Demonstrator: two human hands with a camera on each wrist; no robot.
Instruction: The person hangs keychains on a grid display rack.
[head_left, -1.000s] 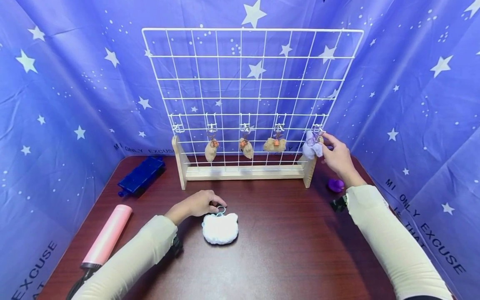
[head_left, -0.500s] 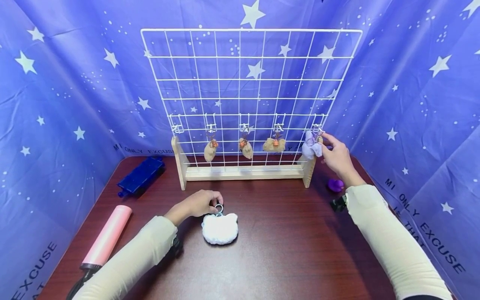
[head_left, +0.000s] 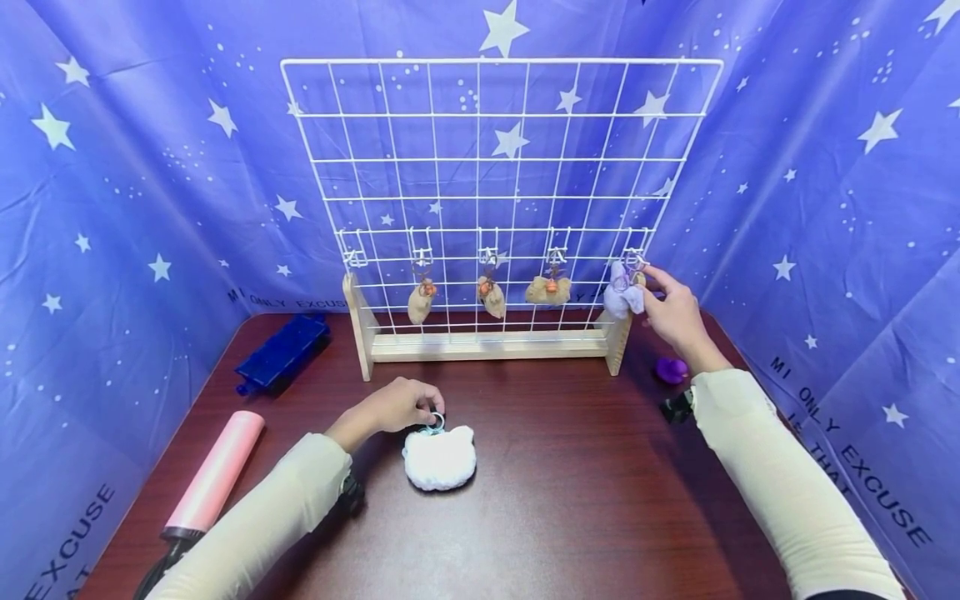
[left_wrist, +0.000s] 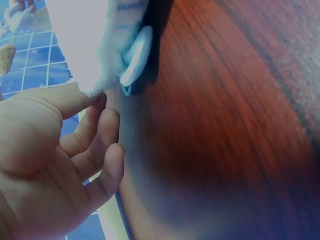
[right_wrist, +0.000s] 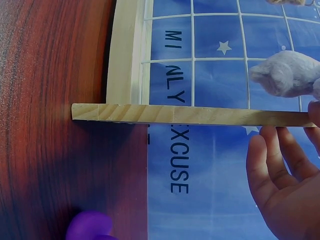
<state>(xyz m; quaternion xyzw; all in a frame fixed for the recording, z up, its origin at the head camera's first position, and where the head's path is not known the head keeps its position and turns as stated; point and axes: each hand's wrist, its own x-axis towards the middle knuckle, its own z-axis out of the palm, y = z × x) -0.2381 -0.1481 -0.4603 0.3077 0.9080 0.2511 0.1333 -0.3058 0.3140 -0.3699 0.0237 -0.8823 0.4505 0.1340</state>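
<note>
In the head view my left hand (head_left: 405, 404) pinches the metal ring of a white plush keychain (head_left: 440, 460) lying on the table. The left wrist view has the overexposed plush (left_wrist: 82, 40) at the thumb and fingers, with a pale blue loop (left_wrist: 137, 57) beside it. My right hand (head_left: 675, 312) grips the top of the right wooden post (right_wrist: 175, 114) of a white wire grid rack (head_left: 480, 158), thumb on one side and fingers on the other. Close by the thumb, a pale purple plush keychain (head_left: 622, 293) hangs from the rightmost hook (head_left: 634, 255).
Three tan plush keychains hang from the middle hooks, the leftmost one (head_left: 422, 302) included. The far-left hook (head_left: 354, 257) carries nothing. A blue tray-like object (head_left: 282, 354) and a pink pump (head_left: 216, 471) lie left; a small purple object (head_left: 671, 370) sits right.
The metal ring of the white plush has tipped about between my left fingers, while the plush has barely shifted. My right hand has stayed where it was.
</note>
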